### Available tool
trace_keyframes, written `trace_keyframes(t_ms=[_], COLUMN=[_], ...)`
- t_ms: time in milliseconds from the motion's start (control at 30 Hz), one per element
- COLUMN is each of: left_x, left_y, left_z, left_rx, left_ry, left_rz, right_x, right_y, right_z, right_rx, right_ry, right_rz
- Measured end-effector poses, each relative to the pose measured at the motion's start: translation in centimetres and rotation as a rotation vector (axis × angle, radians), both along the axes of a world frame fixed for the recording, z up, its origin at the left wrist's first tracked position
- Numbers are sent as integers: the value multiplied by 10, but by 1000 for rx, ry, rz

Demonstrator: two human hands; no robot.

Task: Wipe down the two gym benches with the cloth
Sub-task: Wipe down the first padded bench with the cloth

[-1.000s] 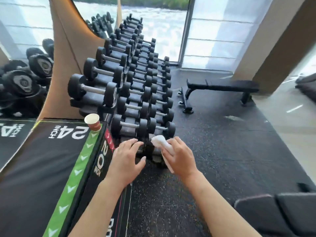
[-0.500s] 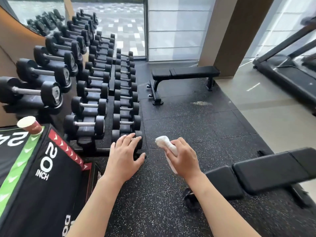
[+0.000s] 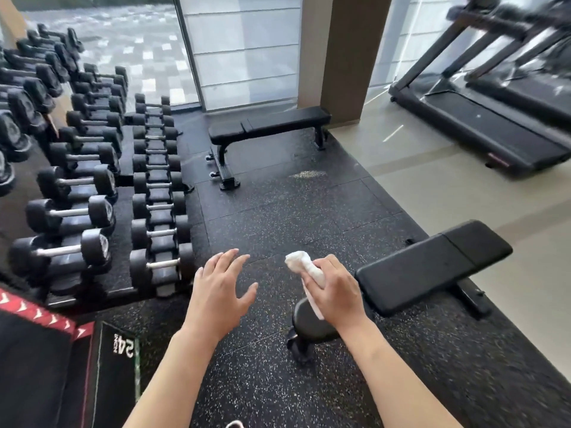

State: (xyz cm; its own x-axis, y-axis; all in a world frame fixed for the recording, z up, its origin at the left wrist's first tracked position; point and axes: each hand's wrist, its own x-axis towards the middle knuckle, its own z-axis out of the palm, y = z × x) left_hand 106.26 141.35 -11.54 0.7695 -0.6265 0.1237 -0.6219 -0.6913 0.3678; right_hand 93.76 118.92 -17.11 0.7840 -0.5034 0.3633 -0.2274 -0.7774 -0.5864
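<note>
My right hand [image 3: 335, 293] grips a rolled white cloth [image 3: 301, 264], held above the near end of the closer black bench [image 3: 432, 267], which runs from under that hand toward the right. My wrist hides part of that bench's small seat pad [image 3: 309, 322]. My left hand [image 3: 221, 288] hovers over the speckled floor with fingers spread, holding nothing. The second black bench [image 3: 268, 125] stands farther off by the window, untouched.
A long rack of black dumbbells [image 3: 92, 180] fills the left side. Black plyo boxes [image 3: 61, 366] marked 24 INCH sit at lower left. A brown pillar [image 3: 343, 54] rises behind the far bench. Treadmills [image 3: 482, 118] stand at the right on the pale floor.
The view has swung right, away from the plyo box and paper cup. The near bench now lies right by my right hand, and the treadmills have come into sight.
</note>
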Motion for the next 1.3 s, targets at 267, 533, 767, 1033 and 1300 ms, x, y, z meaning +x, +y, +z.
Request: trace_keyframes(t_ms=[267,533,767,1033,1300], left_x=[14,48,67,70,33], left_y=[-49,-89,-120,-163,-228], left_z=[-11,-8,-5,-30,-79], left_rx=[1,-47,-84,-55,5], left_ry=[38,59,60,81,141], left_rz=[-98,-163,-148,1,259], right_x=[-10,9,30,62,82], right_y=[-28,-57,-89,-157,-254], right_z=[-10,14,18,-3,-62], right_rx=[-20,-118,-120,-42,33], right_ry=[59,116,131,125,155], right_rz=[-80,-92,-45,111,360])
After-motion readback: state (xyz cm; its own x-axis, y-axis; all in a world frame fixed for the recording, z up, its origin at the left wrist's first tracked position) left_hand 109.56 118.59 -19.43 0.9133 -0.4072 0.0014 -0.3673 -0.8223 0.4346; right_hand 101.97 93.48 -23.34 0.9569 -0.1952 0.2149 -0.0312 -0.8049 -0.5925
